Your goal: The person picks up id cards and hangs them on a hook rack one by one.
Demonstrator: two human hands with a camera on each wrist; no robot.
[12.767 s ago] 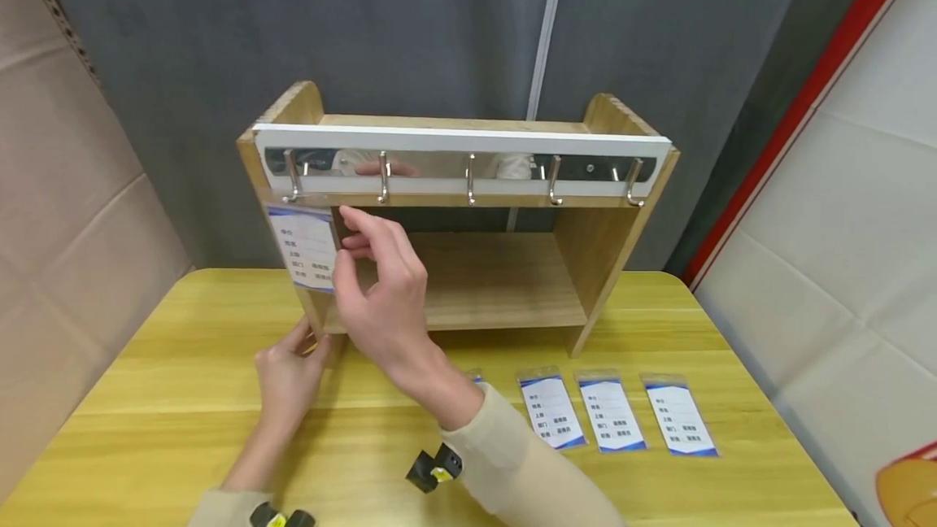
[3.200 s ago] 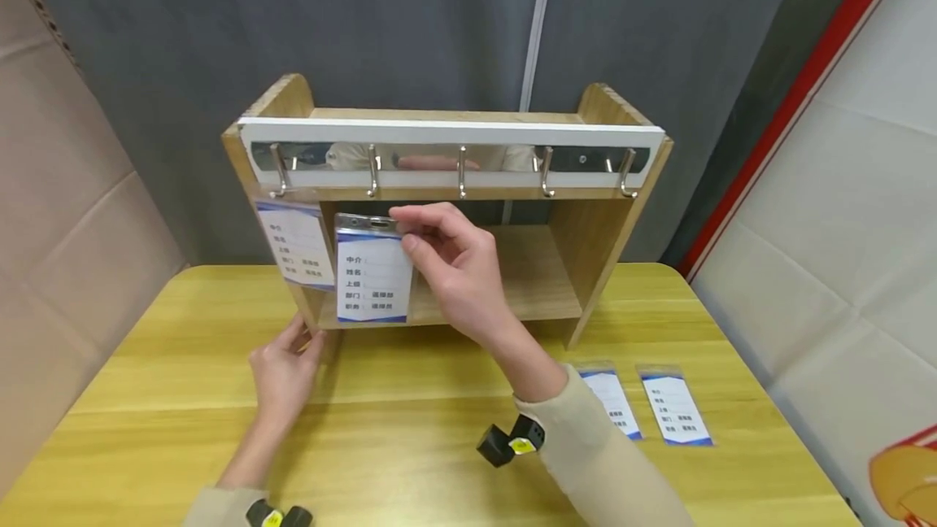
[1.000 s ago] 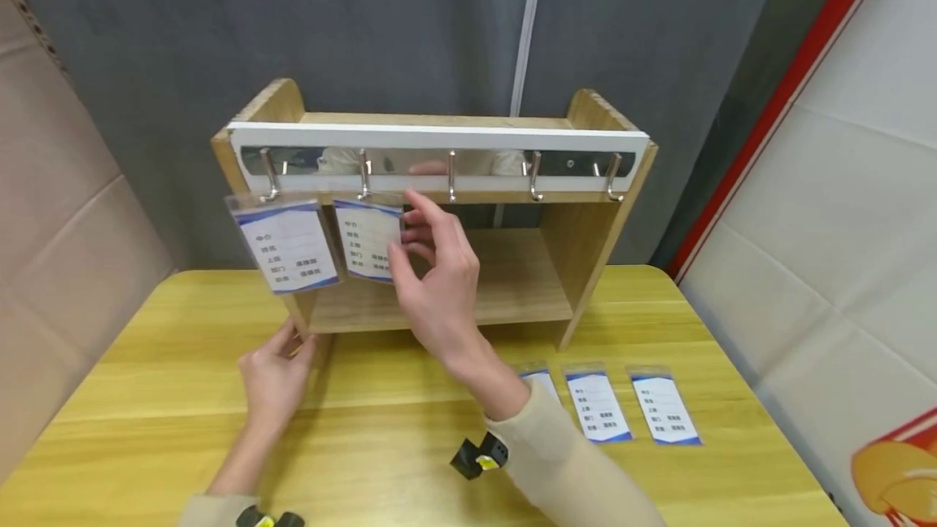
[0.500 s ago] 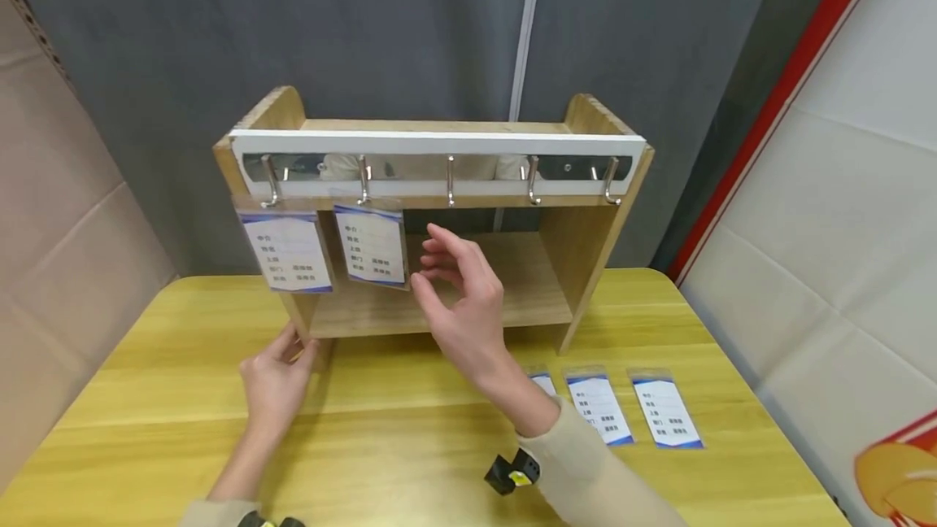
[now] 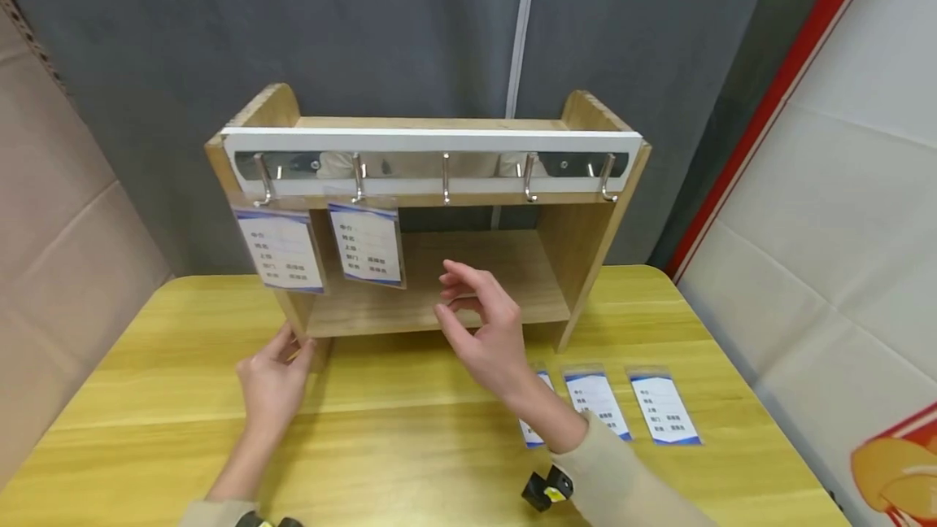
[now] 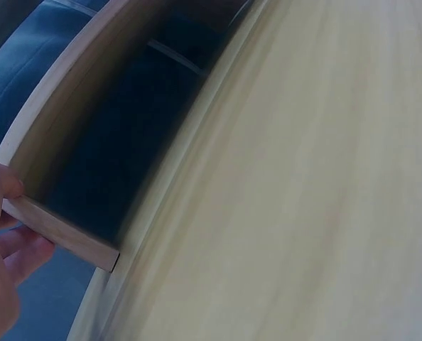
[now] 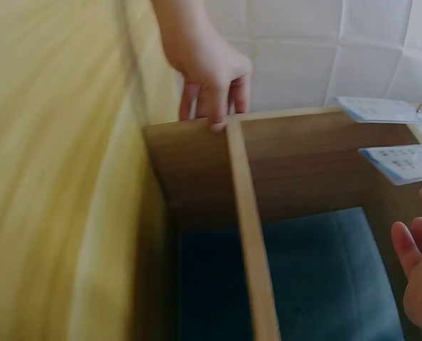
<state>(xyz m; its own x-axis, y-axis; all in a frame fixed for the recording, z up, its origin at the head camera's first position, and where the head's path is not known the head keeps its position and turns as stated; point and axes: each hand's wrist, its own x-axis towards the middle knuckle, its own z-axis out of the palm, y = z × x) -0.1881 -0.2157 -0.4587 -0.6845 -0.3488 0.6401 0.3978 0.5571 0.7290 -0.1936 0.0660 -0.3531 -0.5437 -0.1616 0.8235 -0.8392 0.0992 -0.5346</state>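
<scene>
My left hand (image 5: 272,381) grips the lower left side panel of a small wooden shelf (image 5: 439,315). In the left wrist view, thumb and fingers pinch the panel's edge (image 6: 62,231). My right hand (image 5: 486,332) hangs in the air before the shelf's opening, fingers loosely curved and holding nothing. A clear-sleeved name badge (image 5: 280,250) hangs from the leftmost metal hook (image 5: 263,181). From the second hook (image 5: 358,177) hangs another badge (image 5: 366,244), slightly tilted, left of my right hand. Both hanging badges also show in the right wrist view.
Three more badges lie in a row on the yellow wooden table (image 5: 381,446): one partly behind my right forearm (image 5: 533,433), a middle one (image 5: 596,401) and a right one (image 5: 664,409). The middle hook (image 5: 446,179) and two hooks to its right hold no badges.
My right hand held the second badge, brought it to the second hook and let go, then drew away right and downward. The hanging badges swung a little. My left hand keeps its grip.
</scene>
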